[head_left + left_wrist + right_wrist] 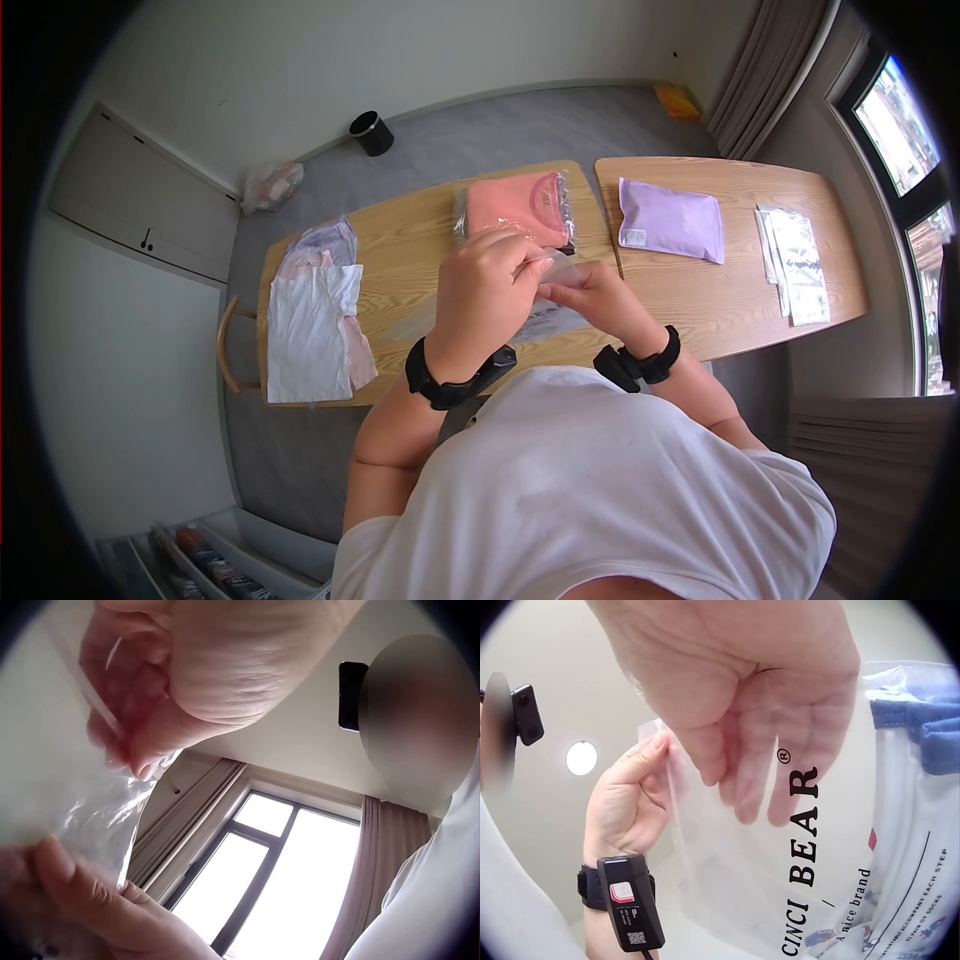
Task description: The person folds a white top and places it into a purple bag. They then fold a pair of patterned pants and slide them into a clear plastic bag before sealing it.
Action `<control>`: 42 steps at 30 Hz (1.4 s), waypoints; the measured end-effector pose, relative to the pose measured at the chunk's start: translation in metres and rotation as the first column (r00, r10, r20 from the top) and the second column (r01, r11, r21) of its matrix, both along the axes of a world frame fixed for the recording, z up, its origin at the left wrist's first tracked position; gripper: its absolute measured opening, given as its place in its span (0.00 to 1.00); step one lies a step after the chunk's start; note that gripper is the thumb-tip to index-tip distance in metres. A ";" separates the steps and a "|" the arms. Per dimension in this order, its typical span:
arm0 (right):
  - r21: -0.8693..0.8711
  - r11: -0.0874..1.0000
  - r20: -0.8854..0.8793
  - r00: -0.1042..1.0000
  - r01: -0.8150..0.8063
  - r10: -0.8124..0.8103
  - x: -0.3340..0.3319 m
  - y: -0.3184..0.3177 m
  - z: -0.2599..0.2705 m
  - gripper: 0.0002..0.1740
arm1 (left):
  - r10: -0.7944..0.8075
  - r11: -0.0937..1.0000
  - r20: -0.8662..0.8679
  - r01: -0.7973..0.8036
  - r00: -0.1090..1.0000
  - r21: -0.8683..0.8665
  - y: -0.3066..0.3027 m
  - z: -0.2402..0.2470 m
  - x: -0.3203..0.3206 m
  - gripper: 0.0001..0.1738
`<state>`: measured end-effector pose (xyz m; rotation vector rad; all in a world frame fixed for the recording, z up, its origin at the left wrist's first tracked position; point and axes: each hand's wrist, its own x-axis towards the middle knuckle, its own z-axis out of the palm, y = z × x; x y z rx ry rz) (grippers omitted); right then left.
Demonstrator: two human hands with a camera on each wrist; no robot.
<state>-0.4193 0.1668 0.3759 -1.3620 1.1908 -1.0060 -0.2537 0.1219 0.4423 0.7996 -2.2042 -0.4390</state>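
Observation:
Between both hands is a translucent bag (563, 271) with black "CINCI BEAR" lettering, clearest in the right wrist view; blue and white cloth (911, 739) shows through its far part. My left hand (485, 285) pinches the bag's edge between thumb and fingers. With the thumb on the near side and the fingers seen through the film, my right hand (600, 300) grips the same bag (735, 877). In the left wrist view the left hand (195, 667) is above and the right hand (112, 907) below, glossy film between them. Just beyond the hands lies a folded coral garment (505, 205) in clear wrap.
A lilac package (670, 222) and flat clear packets (797, 265) lie on the right table (700, 325). White and pink clothes (312, 330) rest at the left table's end, beside a chair (228, 345). A black bin (372, 134) stands on the floor behind.

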 end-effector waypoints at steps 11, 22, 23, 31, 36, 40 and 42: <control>-0.033 0.999 -0.056 0.998 -0.032 0.030 -0.019 0.003 -0.021 0.13 | -0.022 1.000 -0.042 0.022 0.999 0.004 0.002 -0.006 -0.018 0.04; 0.087 0.996 -0.081 0.997 -0.011 0.018 -0.072 0.012 -0.069 0.12 | 0.026 0.999 0.080 -0.029 0.996 0.044 -0.010 -0.008 -0.035 0.20; 0.106 0.994 -0.001 1.000 0.028 -0.028 -0.081 0.013 -0.068 0.12 | 0.031 0.992 0.034 -0.026 0.999 -0.122 -0.014 -0.007 -0.035 0.26; 0.274 0.860 0.685 0.540 0.430 -0.488 -0.205 -0.013 -0.114 0.16 | 0.362 0.914 0.181 -0.386 0.915 0.122 -0.007 -0.053 0.028 0.15; 0.490 0.662 0.812 -0.021 0.567 -0.583 -0.252 -0.062 -0.218 0.19 | 0.392 0.819 0.392 -0.510 0.832 0.262 0.017 -0.114 0.062 0.12; 0.826 0.273 0.351 -0.072 0.492 -0.933 -0.286 -0.072 -0.333 0.15 | 0.359 0.734 0.528 -0.582 0.769 0.350 0.039 -0.152 0.083 0.10; 0.781 0.295 0.319 0.055 0.551 -0.946 -0.281 -0.063 -0.334 0.17 | 0.349 0.661 0.581 -0.632 0.736 0.404 0.049 -0.163 0.095 0.09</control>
